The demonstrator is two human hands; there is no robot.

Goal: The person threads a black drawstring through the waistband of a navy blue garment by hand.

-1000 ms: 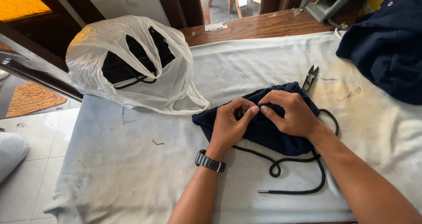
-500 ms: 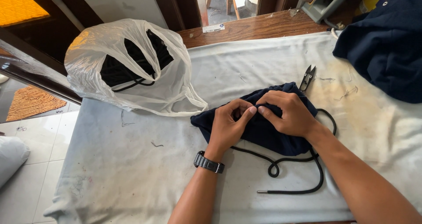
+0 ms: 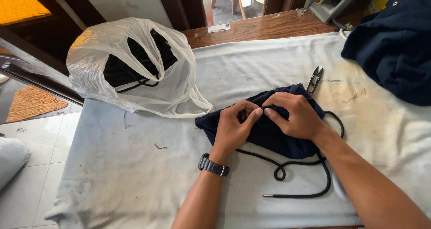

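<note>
A bunched dark navy cloth (image 3: 274,137) lies on the white padded table (image 3: 134,175). My left hand (image 3: 235,125), with a black watch on its wrist, and my right hand (image 3: 294,114) both rest on it, fingertips meeting and pinching the fabric near its top edge. A black cord (image 3: 305,193) with a metal tip runs out from under the cloth, loops once and curls toward the table's near edge. Small black thread snips (image 3: 315,78) lie just beyond the cloth, close to my right hand.
A white plastic bag (image 3: 134,67) holding black cords stands at the back left. A larger dark navy garment (image 3: 395,45) is heaped at the back right. A wooden ledge (image 3: 260,29) runs behind the table; tiled floor lies to the left.
Both hands keep pinching the cloth in the same place; only the fingertips have shifted slightly.
</note>
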